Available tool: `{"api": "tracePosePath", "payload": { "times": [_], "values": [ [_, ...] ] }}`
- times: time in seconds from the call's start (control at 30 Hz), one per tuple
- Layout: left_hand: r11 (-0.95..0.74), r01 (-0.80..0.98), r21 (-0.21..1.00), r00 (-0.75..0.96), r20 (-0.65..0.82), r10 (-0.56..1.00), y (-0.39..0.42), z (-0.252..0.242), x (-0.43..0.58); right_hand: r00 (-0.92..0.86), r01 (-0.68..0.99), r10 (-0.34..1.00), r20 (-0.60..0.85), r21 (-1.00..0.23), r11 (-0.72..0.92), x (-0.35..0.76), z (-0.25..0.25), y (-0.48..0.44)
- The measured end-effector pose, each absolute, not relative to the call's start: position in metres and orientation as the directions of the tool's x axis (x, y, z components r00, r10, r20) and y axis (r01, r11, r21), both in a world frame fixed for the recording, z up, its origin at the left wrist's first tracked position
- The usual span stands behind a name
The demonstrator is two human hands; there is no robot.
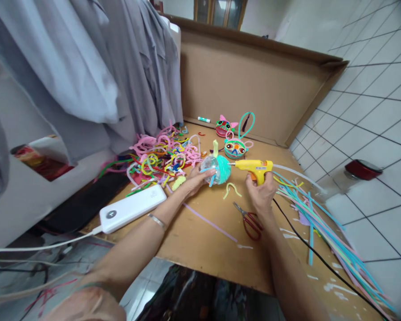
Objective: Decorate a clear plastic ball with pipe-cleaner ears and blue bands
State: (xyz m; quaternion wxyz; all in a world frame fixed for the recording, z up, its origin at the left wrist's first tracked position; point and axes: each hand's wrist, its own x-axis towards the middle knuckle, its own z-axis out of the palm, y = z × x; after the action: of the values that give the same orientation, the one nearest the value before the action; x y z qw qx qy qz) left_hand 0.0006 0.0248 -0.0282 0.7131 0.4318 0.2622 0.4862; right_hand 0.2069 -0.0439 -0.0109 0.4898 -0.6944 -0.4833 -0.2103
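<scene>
My left hand (198, 179) grips a clear round ball (209, 166) whose right side is covered with turquoise pipe cleaner (223, 169). A pale yellow piece (215, 148) sticks up from its top. My right hand (262, 191) is closed around the handle of a yellow glue gun (254, 166), whose nozzle points left at the turquoise side; whether it touches cannot be made out. Below the ball lies a bent pale yellow pipe cleaner (232, 188). Red-handled scissors (250, 223) rest beside my right wrist.
Tangled coloured pipe cleaners (167, 154) lie at the left, near a white power bank (132, 208). Two decorated animal faces (235, 148) and a glue stick (203, 119) are at the back. Long pipe cleaners (316, 227) and a black cable (300, 245) run along the right.
</scene>
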Motion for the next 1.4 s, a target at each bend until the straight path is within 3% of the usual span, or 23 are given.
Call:
{"api": "tracePosePath", "payload": {
  "times": [0.2, 0.53, 1.07, 1.4],
  "values": [
    [0.157, -0.475, 0.866, 0.384, 0.044, 0.922, 0.0246, -0.0286, 0.0011, 0.410, 0.885, 0.499, 0.764, -0.465, -0.015, 0.1995, -0.0115, -0.0465],
    [0.093, -0.478, 0.874, 0.379, 0.109, 0.919, 0.0232, -0.0259, 0.0000, 0.293, 0.945, 0.483, 0.825, -0.327, -0.014, 0.1978, -0.0154, -0.0477],
    [0.001, -0.485, 0.874, 0.315, 0.174, 0.933, 0.0278, -0.0306, -0.0001, 0.253, 0.949, 0.499, 0.829, -0.314, 0.039, 0.2016, -0.0148, -0.0497],
    [-0.042, -0.526, 0.849, 0.267, 0.212, 0.940, 0.0230, -0.0256, 0.0000, 0.101, 0.990, 0.426, 0.899, -0.133, 0.047, 0.2074, -0.0181, -0.0507]
  ]
}}
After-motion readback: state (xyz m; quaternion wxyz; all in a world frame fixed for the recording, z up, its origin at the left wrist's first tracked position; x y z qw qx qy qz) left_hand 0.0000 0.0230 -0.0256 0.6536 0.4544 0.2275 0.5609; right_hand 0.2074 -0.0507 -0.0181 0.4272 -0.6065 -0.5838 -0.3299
